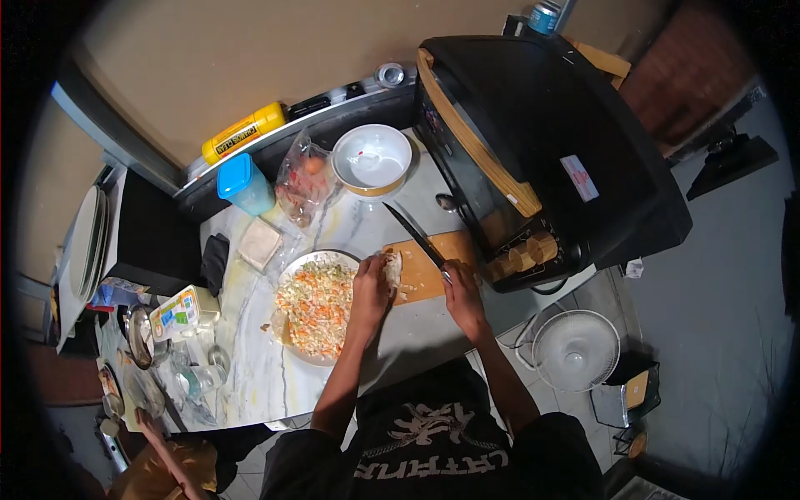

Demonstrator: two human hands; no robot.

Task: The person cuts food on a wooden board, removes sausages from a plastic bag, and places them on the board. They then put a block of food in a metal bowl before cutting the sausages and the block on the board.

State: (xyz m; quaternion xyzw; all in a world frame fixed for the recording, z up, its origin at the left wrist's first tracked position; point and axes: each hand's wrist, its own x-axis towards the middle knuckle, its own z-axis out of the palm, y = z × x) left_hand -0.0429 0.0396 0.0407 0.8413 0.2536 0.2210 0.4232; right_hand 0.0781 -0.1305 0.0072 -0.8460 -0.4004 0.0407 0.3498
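Observation:
My right hand (461,293) is closed around the handle of a knife (417,237), whose dark blade points up and to the left over the wooden cutting board (429,279). At the board's left end, the curled fingers of my left hand (372,287) grip a pale, whitish piece of food (393,268); its exact kind does not show. Small pale scraps lie on the board beside it. Just left of that hand sits a wide plate (289,268) heaped with finely chopped vegetables (317,304), orange, white and green.
A black oven (550,142) stands close on the right. Behind are a white bowl (372,158), a plastic bag with an egg (306,179), a blue-lidded container (246,185) and a spoon (446,202). A white block (260,245) lies left; another person's arm (167,454) shows lower left.

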